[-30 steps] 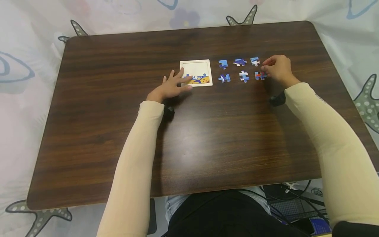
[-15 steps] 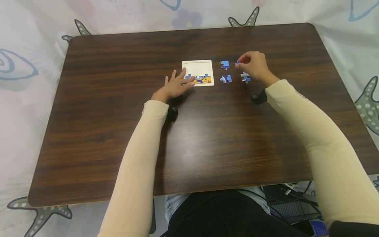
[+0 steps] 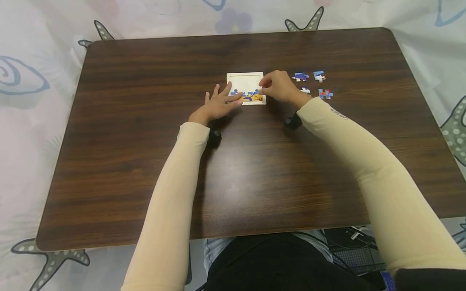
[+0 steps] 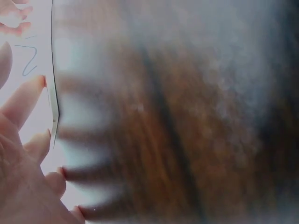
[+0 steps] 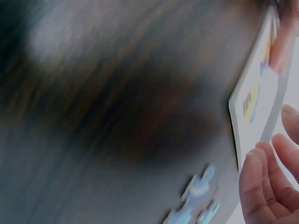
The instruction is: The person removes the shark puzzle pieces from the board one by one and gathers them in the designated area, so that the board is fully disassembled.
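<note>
A pale wooden puzzle tray [image 3: 244, 74] lies on the brown table, with fitted yellow and blue jigsaw pieces [image 3: 256, 98] along its near side. My left hand [image 3: 217, 107] lies spread over the tray's left side, fingertips overlapping the fitted pieces. At the tray's right edge is my right hand [image 3: 279, 86], fingers bent. In the right wrist view its thumb and fingertips [image 5: 254, 156] stand apart, with no piece showing between them. Right of it lie loose jigsaw pieces: a purple-blue one [image 3: 300, 76], a blue-white one [image 3: 319, 76], a red-blue one [image 3: 325, 94] and a partly covered white-blue one [image 3: 305, 91].
The dark wood-grain table [image 3: 120, 141] has rounded corners. A white curtain [image 3: 182, 20] with starfish prints hangs around it. Below the near edge, black cables [image 3: 342, 250] lie beside the person's legs. Each wrist carries a small black camera [image 3: 293, 121].
My right hand has swept left from the red-blue piece, past the other loose pieces, to the tray's right edge, uncovering the right-hand pieces. My left hand has stayed on the tray.
</note>
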`<state>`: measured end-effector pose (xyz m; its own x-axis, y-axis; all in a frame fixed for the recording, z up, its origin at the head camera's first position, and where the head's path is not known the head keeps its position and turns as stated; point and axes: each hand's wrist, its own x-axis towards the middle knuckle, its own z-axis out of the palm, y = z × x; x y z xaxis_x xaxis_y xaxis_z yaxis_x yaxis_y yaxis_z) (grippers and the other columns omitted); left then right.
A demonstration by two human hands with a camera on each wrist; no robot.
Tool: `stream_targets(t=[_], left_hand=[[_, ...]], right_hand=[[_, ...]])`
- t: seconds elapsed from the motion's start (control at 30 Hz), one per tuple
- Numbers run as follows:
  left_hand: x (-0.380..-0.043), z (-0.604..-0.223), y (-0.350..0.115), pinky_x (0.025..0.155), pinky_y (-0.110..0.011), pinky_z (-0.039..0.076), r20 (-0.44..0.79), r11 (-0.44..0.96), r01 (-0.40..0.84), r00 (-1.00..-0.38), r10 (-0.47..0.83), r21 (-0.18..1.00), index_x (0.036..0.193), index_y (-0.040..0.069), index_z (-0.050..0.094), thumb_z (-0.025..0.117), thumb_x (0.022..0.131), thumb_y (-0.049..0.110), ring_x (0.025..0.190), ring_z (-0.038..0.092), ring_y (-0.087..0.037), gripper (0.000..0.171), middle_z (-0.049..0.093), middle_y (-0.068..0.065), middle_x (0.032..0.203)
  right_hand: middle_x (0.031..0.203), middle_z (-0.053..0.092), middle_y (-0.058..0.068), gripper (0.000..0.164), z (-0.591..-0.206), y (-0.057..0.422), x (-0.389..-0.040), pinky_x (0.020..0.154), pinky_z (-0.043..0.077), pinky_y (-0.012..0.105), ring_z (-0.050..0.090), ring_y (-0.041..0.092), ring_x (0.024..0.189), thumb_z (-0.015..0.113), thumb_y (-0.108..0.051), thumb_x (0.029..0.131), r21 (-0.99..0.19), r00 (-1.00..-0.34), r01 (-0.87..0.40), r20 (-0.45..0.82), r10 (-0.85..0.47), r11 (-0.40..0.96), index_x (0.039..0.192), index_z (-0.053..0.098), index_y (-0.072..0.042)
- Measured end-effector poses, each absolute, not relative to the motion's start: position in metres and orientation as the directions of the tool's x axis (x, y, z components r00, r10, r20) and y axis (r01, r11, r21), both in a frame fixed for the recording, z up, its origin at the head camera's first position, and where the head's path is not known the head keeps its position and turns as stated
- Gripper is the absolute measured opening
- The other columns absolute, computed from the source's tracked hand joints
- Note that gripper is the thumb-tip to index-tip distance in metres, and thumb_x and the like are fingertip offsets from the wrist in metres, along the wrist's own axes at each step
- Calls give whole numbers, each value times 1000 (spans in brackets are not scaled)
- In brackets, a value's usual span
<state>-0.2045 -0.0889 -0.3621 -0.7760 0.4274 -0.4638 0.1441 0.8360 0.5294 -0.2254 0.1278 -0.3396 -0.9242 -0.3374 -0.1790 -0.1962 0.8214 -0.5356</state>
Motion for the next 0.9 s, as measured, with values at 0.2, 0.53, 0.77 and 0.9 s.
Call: stream_targets(t=[0.2, 0.53, 0.77, 0.9], left_hand=[[-204, -362, -88, 115, -55, -21, -459, 836, 154, -777, 432, 527, 150, 34, 21, 29, 99, 54, 147, -26, -28, 56, -19, 4, 160], [-204, -362, -88, 113, -57, -24, -471, 837, 164, -763, 443, 522, 149, 40, 20, 37, 96, 58, 144, -31, -30, 59, -25, 6, 158], [-204, -362, -87, 113, -56, -24, -485, 847, 156, -761, 431, 507, 148, 41, 21, 34, 96, 60, 144, -32, -29, 57, -26, 7, 158], [-204, -361, -87, 114, -57, -23, -488, 850, 154, -761, 427, 503, 148, 41, 21, 33, 96, 60, 144, -31, -29, 57, -25, 7, 158]], right_hand=[[124, 59, 27, 38, -344, 117, -227, 105, 39, 46, 50, 36, 116, 63, -11, 89, -452, -861, -320, -227, -455, 833, 120, 60, 11], [128, 54, 26, 41, -345, 113, -231, 109, 34, 47, 46, 35, 121, 65, -9, 88, -436, -845, -314, -277, -458, 843, 123, 58, 10], [125, 55, 26, 42, -343, 108, -235, 107, 35, 46, 46, 35, 119, 66, -7, 87, -429, -832, -289, -330, -446, 856, 125, 56, 8], [125, 52, 25, 43, -341, 107, -237, 107, 36, 46, 44, 34, 119, 66, -6, 86, -428, -826, -262, -365, -430, 865, 125, 54, 7]])
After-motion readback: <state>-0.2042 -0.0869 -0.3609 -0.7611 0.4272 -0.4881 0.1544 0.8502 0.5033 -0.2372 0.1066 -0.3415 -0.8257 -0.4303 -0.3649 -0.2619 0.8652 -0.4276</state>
